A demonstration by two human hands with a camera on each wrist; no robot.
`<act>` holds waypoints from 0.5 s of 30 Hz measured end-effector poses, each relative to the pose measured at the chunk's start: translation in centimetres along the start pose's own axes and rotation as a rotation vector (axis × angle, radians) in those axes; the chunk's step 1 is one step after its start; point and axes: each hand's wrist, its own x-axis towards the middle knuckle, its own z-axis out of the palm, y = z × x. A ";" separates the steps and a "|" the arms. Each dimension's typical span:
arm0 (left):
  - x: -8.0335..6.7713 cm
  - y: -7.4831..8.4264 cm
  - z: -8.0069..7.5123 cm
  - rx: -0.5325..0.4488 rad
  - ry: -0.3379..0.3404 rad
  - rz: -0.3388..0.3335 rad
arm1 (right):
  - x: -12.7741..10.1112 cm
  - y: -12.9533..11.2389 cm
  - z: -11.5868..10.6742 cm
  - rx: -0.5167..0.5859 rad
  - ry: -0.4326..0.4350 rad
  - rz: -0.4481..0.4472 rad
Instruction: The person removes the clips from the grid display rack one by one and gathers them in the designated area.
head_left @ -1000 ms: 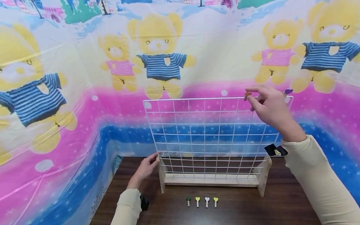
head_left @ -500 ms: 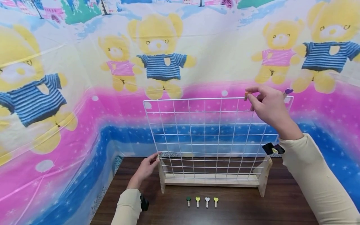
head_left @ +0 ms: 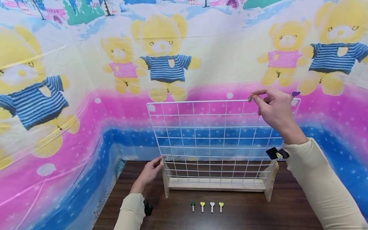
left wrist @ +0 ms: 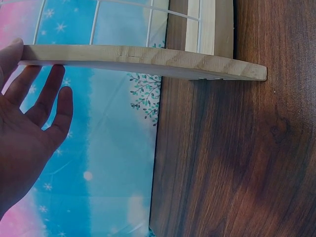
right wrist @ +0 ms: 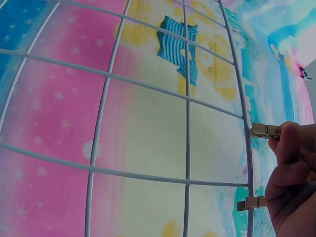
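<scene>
My right hand (head_left: 276, 107) pinches a small wooden clothespin (head_left: 251, 97) with an orange heart top. It stands at the top wire of a white wire grid (head_left: 210, 138); in the right wrist view, the tip of this clothespin (right wrist: 264, 130) meets that wire. Beside the same hand, a purple-heart clothespin (head_left: 295, 94) is clipped near the top right corner. My left hand (head_left: 150, 171) holds the upper end of the stand's left wooden side (head_left: 165, 180). In the left wrist view, thumb and fingers (left wrist: 52, 91) lie on opposite faces of that wooden side (left wrist: 143, 58).
Several heart clothespins lie in a row before the stand: a green one (head_left: 193, 206), a yellow one (head_left: 202, 206), a white one (head_left: 212, 207) and another yellow one (head_left: 221, 206). A dark wooden table (head_left: 244, 212) bears everything. Behind hangs a bear-print cloth (head_left: 224, 64).
The orange clothespin has tilted in my right fingers and shifted slightly left along the top wire. My right wrist has drifted a little left. The left hand stays in place.
</scene>
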 end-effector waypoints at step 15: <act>-0.1 0.0 -0.1 0.016 -0.011 -0.009 | -4.4 0.5 1.0 0.095 -0.057 0.016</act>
